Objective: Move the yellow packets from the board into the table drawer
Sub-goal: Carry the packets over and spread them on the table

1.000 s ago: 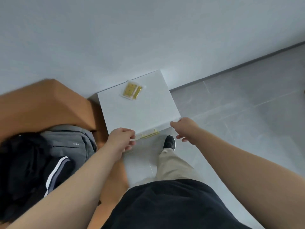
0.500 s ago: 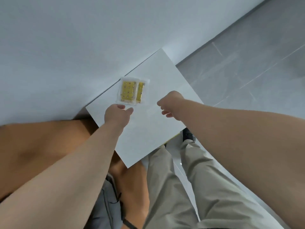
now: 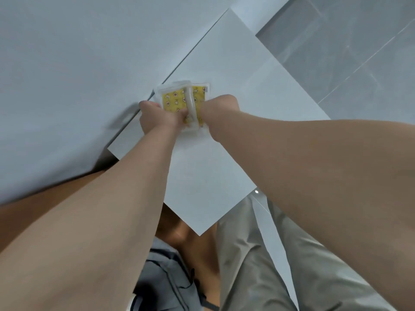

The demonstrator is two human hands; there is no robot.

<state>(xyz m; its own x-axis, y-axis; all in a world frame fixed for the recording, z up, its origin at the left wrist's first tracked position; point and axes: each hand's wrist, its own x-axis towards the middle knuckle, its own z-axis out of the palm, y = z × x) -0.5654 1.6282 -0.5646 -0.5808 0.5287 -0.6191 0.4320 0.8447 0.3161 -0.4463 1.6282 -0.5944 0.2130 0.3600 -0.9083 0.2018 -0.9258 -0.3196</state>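
Yellow packets (image 3: 175,101) in clear wrappers lie on the white board (image 3: 235,113) close to the wall. My left hand (image 3: 157,116) grips their left and near side, fingers curled on the wrapper. My right hand (image 3: 219,108) is closed on their right side. The near ends of the packets are hidden under both hands. The drawer is out of sight.
A pale wall (image 3: 78,63) rises right behind the board. Brown wooden furniture (image 3: 195,241) and a grey backpack (image 3: 164,279) sit below the board's near corner. My trouser legs (image 3: 258,265) stand at the lower right. Grey floor tiles (image 3: 348,52) lie at the top right.
Both hands left the board's near edge, reached forward across the board and closed on the yellow packets. The camera has leaned in closer over the board.
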